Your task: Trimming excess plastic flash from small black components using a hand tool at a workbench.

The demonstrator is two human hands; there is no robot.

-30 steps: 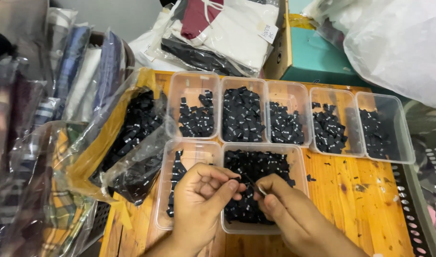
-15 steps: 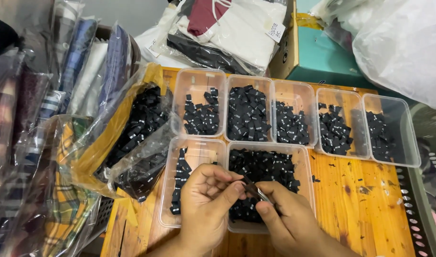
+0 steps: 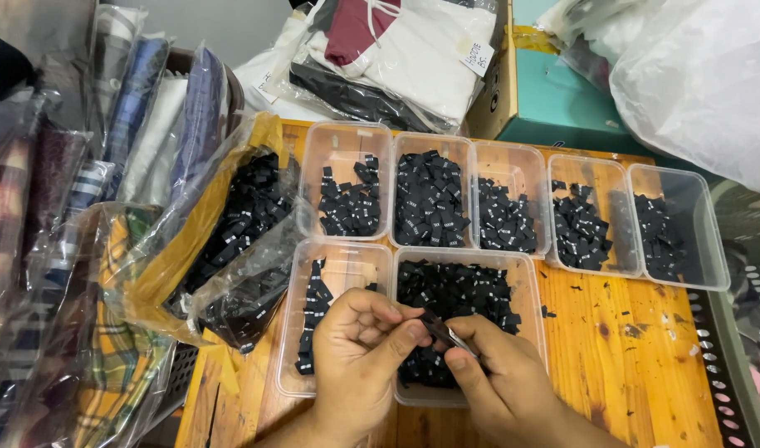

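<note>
Black labels (image 3: 454,290) fill tubs (wooden table (image 3: 620,365)).

Small black label (image 3: 439,330) pinched betw. both hands' fingertips.

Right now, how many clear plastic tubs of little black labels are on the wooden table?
7. Five in the back row: first, second, third, fourth, fifth. Two in front: front-left tub and front-right tub, partly covered by both hands. None seems hidden.
</note>
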